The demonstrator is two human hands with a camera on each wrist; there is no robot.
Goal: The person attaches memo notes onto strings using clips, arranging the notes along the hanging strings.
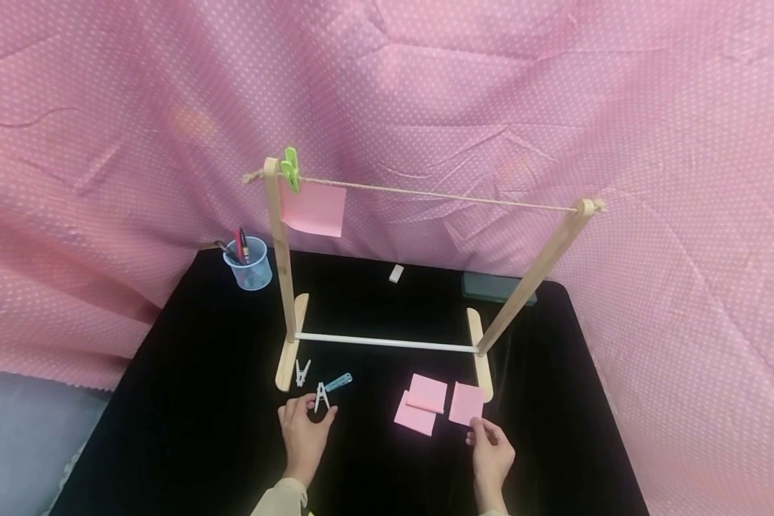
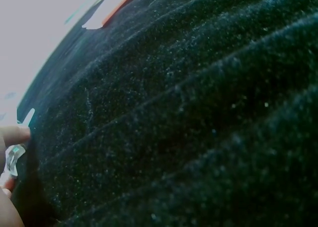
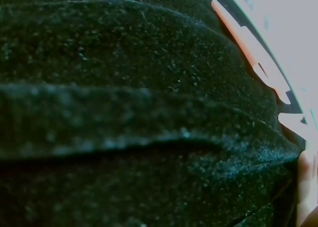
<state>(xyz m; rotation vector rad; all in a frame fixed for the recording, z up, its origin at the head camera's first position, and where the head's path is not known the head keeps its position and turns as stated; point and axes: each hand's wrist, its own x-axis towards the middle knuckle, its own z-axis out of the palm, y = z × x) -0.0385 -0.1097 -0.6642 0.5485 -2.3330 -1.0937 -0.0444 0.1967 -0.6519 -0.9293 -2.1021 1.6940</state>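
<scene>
Head view looks forward and down across the bench (image 1: 168,416); both wrist views skim it closely, the right sharing the head's pink notes (image 3: 253,48) at two o'clock.

Left fingers (image 2: 13,135) partly cropped by left wrist view's edge.

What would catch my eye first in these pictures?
Probably the central wooden frame, where a bright green clip holds a pink sheet near the left end of the rope. In front, the left hand holds a white clothespin, and farther right, the right hand pinches a corner of a loose pink sheet.
</scene>
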